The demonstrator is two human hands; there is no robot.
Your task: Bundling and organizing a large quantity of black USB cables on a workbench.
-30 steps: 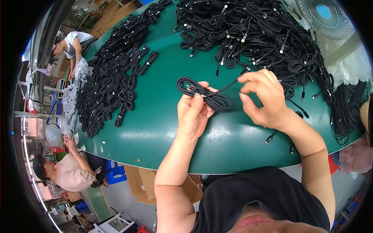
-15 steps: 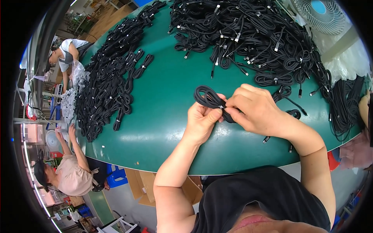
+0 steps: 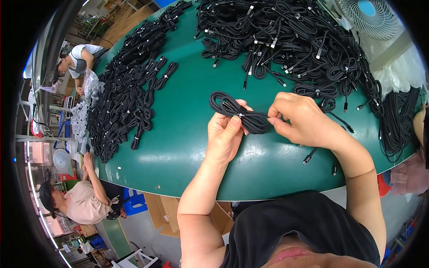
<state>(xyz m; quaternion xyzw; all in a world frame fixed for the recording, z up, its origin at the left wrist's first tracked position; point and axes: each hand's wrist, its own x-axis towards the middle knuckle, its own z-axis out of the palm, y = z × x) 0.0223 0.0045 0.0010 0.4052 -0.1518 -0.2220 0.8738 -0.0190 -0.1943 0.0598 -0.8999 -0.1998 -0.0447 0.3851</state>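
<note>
A coiled black cable bundle (image 3: 232, 109), folded into a flat figure-eight, hangs just above the green table (image 3: 178, 134). My left hand (image 3: 225, 136) grips it at the middle, thumb pressed near a small pale tie. My right hand (image 3: 301, 120) pinches the bundle's right end with its fingertips. Both hands are in front of my chest, near the table's front edge.
A large heap of loose black cables (image 3: 290, 40) fills the far right of the table. Rows of tied cable bundles (image 3: 129, 94) lie along the left. More cables (image 3: 397, 120) hang at the right edge. Two other people (image 3: 78, 201) work at the left; a fan (image 3: 368, 15) stands far right.
The bundle went from a long loose loop held between spread hands to a tight short coil; my hands came together over its middle.
</note>
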